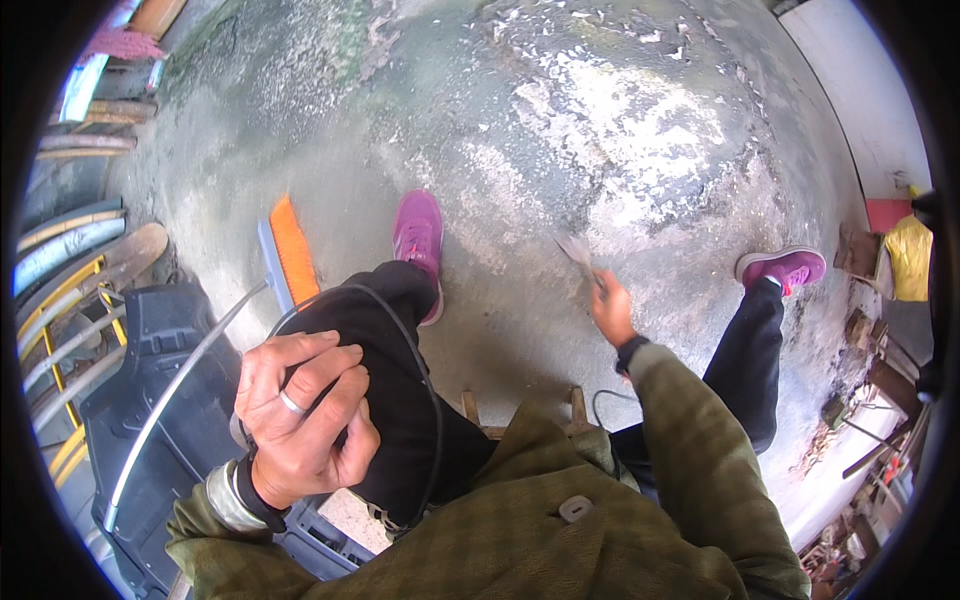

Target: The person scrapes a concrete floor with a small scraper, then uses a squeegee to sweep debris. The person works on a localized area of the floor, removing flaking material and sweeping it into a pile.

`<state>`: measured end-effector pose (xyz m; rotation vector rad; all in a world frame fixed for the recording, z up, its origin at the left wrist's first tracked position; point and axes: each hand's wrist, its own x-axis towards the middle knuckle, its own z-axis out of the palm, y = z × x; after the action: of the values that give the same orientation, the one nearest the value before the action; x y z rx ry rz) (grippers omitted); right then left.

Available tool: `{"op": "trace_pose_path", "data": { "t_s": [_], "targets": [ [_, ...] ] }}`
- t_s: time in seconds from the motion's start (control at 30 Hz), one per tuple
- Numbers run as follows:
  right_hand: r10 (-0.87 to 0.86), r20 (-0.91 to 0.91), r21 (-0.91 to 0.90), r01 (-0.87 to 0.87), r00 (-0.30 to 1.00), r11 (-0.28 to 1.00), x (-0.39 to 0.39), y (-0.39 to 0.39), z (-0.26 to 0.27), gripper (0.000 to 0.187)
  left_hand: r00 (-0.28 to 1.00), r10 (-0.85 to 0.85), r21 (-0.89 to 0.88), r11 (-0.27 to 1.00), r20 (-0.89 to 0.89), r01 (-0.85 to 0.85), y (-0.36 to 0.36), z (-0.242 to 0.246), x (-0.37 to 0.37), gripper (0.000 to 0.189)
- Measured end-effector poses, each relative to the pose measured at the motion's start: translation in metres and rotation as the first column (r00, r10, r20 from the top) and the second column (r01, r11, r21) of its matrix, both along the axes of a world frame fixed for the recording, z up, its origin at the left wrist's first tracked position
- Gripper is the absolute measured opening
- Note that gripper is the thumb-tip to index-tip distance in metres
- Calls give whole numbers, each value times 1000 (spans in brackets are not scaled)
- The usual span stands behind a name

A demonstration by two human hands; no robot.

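Observation:
My right hand [613, 306] grips the handle of a small flat tool, possibly a scraper or brush [576, 251], whose blurred pale end points up and left over the concrete floor [495, 337]. My left hand [311, 409], with a ring on one finger, is raised above my left thigh with its fingers curled; whether anything is inside them is hidden. A thin dark cable [431, 390] loops over that thigh. To the left of my left shoe [418, 234] lies a broom head with orange bristles [294, 251] and a metal handle [176, 390].
A black plastic panel [161, 390] and stacked poles with a yellow metal frame [52, 360] stand at the left. Wood scraps and debris [862, 525] lie along the right edge, near a yellow bag [909, 259]. Pale flakes and rough patches mark the floor ahead.

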<state>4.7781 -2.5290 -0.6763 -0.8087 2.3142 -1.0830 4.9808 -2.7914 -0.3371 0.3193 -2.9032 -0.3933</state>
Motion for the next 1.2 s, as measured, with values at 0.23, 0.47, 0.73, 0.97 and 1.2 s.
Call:
{"op": "trace_pose_path", "data": {
  "t_s": [0.23, 0.47, 0.73, 0.97, 1.2],
  "targets": [
    [111, -25, 66, -109, 994, 992, -42, -56, -22, 21, 1000, -2, -57, 998, 20, 3, 11, 4, -24, 21],
    [68, 139, 100, -83, 988, 992, -57, 67, 7, 27, 996, 5, -42, 999, 87, -1, 12, 2, -25, 23],
    [270, -30, 30, -269, 962, 963, -74, -109, -37, 18, 995, -1, -54, 999, 102, 6, 13, 5, -39, 22],
    [211, 151, 258, -245, 966, 935, -156, 33, 18, 24, 990, -23, -35, 999, 139, 28, 10, 2, -36, 22],
    [372, 110, 60, -379, 922, 923, -118, -95, -34, 17, 987, -22, -56, 998, 158, 31, 14, 2, -49, 24]
  ]
}}
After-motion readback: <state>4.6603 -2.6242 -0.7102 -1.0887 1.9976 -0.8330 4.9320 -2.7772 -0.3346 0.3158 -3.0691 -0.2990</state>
